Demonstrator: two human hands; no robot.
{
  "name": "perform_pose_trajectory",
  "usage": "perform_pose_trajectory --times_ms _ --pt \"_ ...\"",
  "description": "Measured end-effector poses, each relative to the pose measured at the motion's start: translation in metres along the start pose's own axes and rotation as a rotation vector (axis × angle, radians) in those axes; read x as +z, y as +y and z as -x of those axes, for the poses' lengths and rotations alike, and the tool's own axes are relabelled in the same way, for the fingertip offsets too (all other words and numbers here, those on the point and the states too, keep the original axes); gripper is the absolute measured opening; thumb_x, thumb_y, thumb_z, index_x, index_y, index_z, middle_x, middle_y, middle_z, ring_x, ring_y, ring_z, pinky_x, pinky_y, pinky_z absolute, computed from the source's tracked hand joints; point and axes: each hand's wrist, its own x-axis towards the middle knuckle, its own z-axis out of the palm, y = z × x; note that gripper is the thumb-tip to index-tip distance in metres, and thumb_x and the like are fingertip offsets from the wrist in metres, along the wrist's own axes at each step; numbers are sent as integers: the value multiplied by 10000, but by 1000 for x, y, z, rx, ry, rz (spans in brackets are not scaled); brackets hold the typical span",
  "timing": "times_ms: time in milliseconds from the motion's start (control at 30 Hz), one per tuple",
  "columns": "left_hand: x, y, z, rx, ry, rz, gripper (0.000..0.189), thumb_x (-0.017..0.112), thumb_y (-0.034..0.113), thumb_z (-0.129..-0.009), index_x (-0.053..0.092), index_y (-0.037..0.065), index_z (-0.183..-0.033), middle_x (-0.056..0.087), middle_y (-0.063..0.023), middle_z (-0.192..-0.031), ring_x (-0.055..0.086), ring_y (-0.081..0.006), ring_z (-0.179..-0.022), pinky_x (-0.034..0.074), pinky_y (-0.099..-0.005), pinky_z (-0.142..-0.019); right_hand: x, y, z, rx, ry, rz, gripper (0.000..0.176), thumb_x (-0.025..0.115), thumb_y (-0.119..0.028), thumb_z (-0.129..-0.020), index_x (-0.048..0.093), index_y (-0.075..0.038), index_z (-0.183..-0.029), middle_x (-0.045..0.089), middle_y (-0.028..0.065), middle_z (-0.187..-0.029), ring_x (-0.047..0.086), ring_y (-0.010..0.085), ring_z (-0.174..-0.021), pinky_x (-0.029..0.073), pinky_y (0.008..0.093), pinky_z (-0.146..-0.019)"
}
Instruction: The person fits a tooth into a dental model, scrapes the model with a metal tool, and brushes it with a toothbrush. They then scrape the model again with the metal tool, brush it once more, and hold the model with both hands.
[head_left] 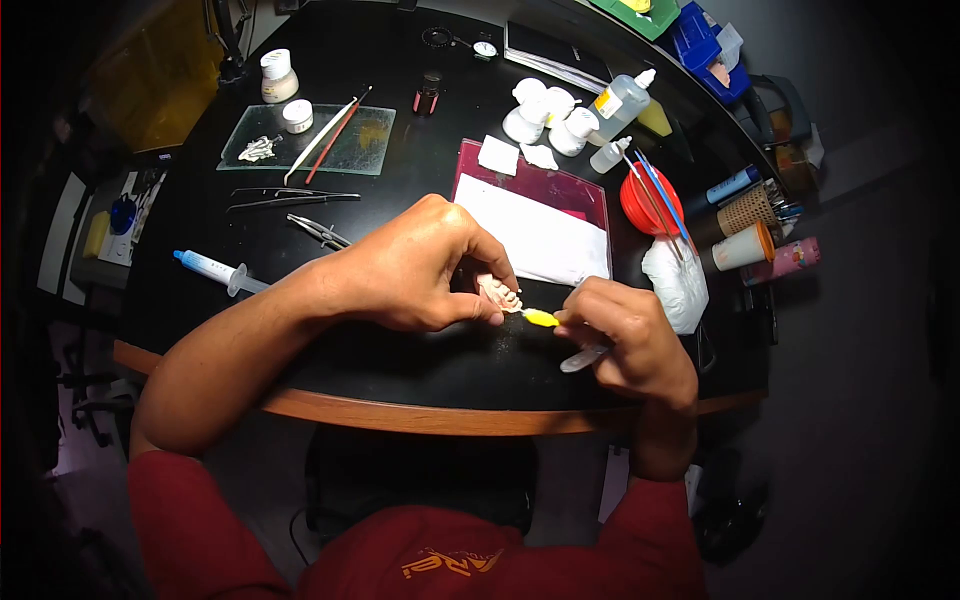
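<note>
My left hand (430, 270) grips a small dental model (497, 292) between thumb and fingers, its cream teeth facing right. In my right hand (625, 330), thumb and fingertips pinch a small yellow-handled tool (541, 318). The tool's pale, thin tip points left, right at the edge of the model's teeth. Below the right hand's fingers juts a translucent, rounded piece (583, 359), its other end hidden by the hand. Fine pale specks lie on the black table (430, 375) under the model.
Beyond the hands lies a folded white tissue (535, 230) on a dark red plate (600, 200). Tweezers (318, 230) and a syringe (215, 270) rest at left, near a glass slab (370, 150) with brushes. White jars (525, 122), a bottle (620, 105) and a red cup (648, 200) stand at right.
</note>
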Motion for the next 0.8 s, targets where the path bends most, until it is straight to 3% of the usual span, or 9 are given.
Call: perform_pose_trajectory --times_ms 167,300,433,500,667,800 --pt "0 8 1 6 -14 -42 292 893 153 -776 792 -4 -1001 785 -145 -900 763 -241 -844 583 -338 -809 9 -4 -3 18 13 -66 244 654 149 -697 616 8 -892 596 149 -826 643 355 -741 501 409 -634" --pt "-3 -1 0 15 -21 -60 301 900 167 -764 793 1 -992 784 -142 -900 763 -244 -842 583 -341 -796 1 0 0 44 -110 -2 236 648 133 -699 623 6 -896 608 145 -833 654 357 -753 510 412 -645" --pt "-4 -2 0 104 -34 -52 303 899 171 -757 791 2 -985 783 -141 -907 762 -243 -840 581 -343 -780 5 -6 -4 46 30 -100 215 651 126 -692 621 19 -876 618 149 -813 645 349 -720 500 403 -636" --pt "-3 0 1 146 -59 -77 255 872 131 -767 786 2 -970 780 -142 -909 761 -245 -839 581 -342 -762 6 -1 -5 19 -60 -74 172 708 94 -738 603 20 -852 613 151 -799 637 352 -680 494 406 -610" --pt "-3 -9 2 162 -43 -56 189 795 51 -780 775 -4 -960 775 -151 -885 765 -242 -824 585 -334 -721 0 -1 -3 112 -221 -4 182 705 67 -704 629 -21 -844 632 152 -815 667 359 -736 512 412 -635" --pt "1 -13 3 236 -5 -172 154 788 39 -772 749 23 -920 781 -120 -883 772 -242 -838 594 -339 -733 4 -10 -2 134 -208 48 221 809 -18 -711 682 -22 -891 657 140 -856 677 339 -762 529 411 -678"
